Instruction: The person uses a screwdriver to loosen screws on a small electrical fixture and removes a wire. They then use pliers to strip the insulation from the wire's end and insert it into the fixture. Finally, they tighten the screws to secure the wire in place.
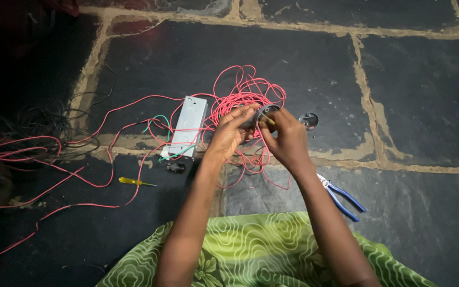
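We see a small round dark fitting (pixel 265 112) held up between both hands over the stone floor (pixel 410 95), above the tangle of red wire (pixel 243 90). The left hand (pixel 230 133) is curled around its near side, fingers closed on it. The right hand (pixel 288 139) is closed too, pinching a slim light-coloured piece (pixel 268 121) against the fitting — what that piece is we cannot tell.

Just right of the hands a second small round part (pixel 309 120) lies on the floor. Left of the wire tangle lies a grey rectangular box (pixel 188 126) with a green wire (pixel 158 119) looping beside it, and a small black piece (pixel 176 167) sits near its lower end. Further left, a yellow-handled screwdriver (pixel 132 182) lies among long red leads. Blue-handled pliers (pixel 341 195) rest on the floor beside the right forearm. At the bottom edge, green patterned cloth (pixel 261 250) covers the person's lap — dark wires (pixel 43 119) are heaped toward the left edge.
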